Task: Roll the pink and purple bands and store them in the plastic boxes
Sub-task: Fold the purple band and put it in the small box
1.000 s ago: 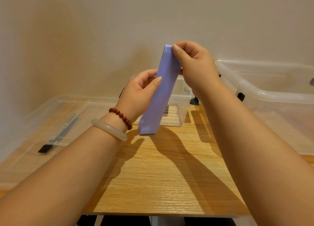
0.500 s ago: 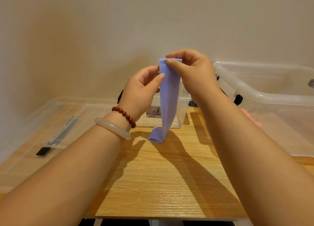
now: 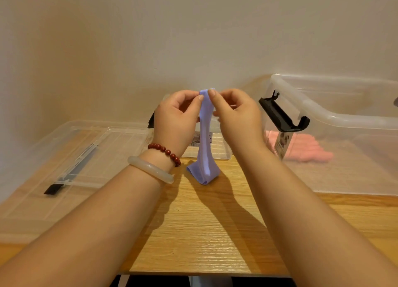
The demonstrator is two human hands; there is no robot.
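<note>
A purple band (image 3: 205,148) hangs upright over the wooden table (image 3: 206,226), its lower end folded on the tabletop. My left hand (image 3: 175,122) and my right hand (image 3: 235,116) both pinch the band's top edge between thumb and fingers, side by side. Behind the band stands a small clear plastic box (image 3: 221,144), partly hidden by my hands. Pink bands (image 3: 301,148) lie inside the large clear plastic box (image 3: 344,122) on the right.
A clear lid (image 3: 71,161) with a black clip lies flat on the left of the table. The large box has a black latch (image 3: 282,116) sticking up at its near corner. A plain wall stands close behind the table.
Both hands have come down with the band, so its lower end now rests folded on the table. My left hand moved up from the band's middle to its top edge.
</note>
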